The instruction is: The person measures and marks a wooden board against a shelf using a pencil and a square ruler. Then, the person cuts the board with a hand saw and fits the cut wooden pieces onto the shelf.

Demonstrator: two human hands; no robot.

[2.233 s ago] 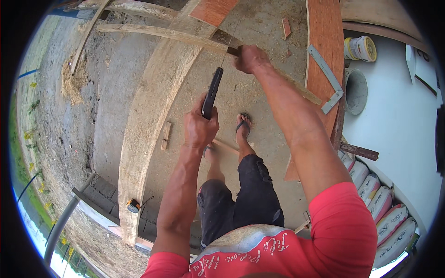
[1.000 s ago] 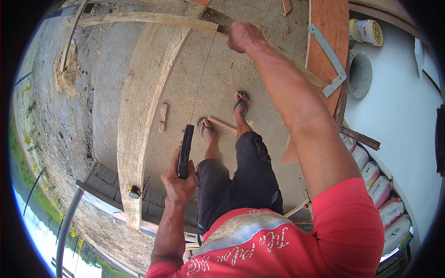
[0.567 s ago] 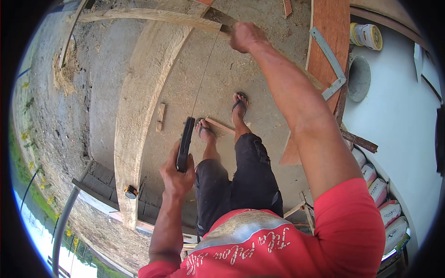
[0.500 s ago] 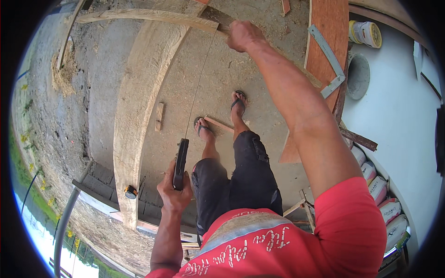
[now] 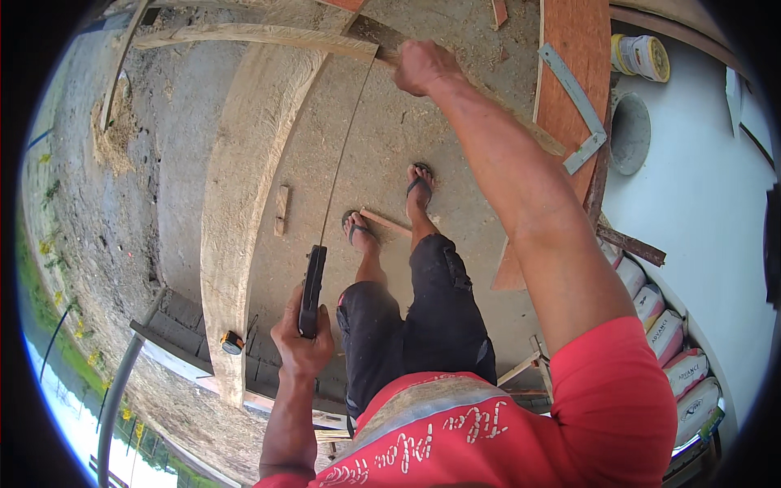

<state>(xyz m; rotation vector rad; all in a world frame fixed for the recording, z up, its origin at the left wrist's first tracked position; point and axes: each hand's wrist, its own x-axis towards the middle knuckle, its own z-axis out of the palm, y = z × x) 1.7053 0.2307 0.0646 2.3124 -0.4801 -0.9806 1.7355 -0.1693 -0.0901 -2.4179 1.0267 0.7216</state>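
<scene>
My left hand [image 5: 301, 335] is closed around a black chalk line reel [image 5: 311, 291], held upright in front of my left thigh. From its top a thin dark string [image 5: 348, 138] runs taut to the far end, by the tip of a pale narrow board [image 5: 260, 34]. There my right hand [image 5: 426, 67], arm stretched far out, is closed in a fist beside the board's end. What its fingers grip is hidden. To the left of the string lies a long wide wooden plank [image 5: 232, 187], with a small black and yellow tape measure [image 5: 232, 342] on its near end.
A metal square [image 5: 574, 98] rests on a reddish board [image 5: 561, 49] at right. Beyond are a yellow-white bucket [image 5: 640, 58], a grey pipe-like opening [image 5: 630, 134] and stacked bags [image 5: 665, 333]. Wood offcuts [image 5: 281, 210] lie near my sandalled feet. A grey rail [image 5: 122, 382] stands lower left.
My left hand and the reel have shifted slightly left and down. My right hand has moved a little left and down. The string looks thicker and darker now.
</scene>
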